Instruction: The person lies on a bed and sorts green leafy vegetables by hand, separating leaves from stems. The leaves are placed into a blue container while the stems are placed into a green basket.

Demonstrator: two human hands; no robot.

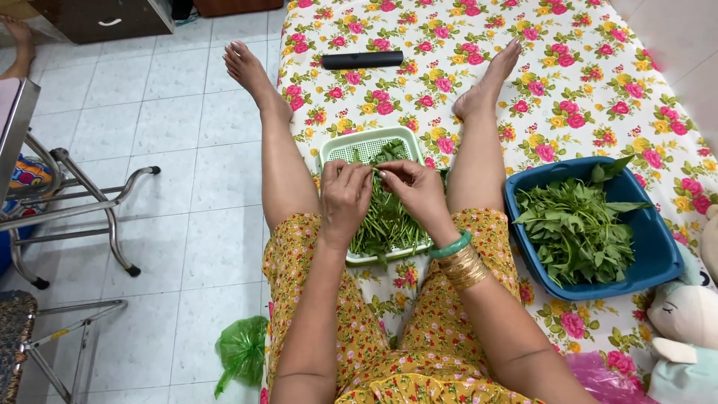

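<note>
Green stem (372,170) pinched between both hands (381,191) over basket (338,146), blue tub (643,224) beside

Green stems (385,217) lie heaped in a pale green basket (364,142).

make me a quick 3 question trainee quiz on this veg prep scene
1. True or false: both hands pinch a green stem over the pale green basket.
2. What fills the blue tub? A) stems B) green leaves C) water
3. Which wrist wears the green bangle?

Key: 1 true; 2 B; 3 the right.
</note>
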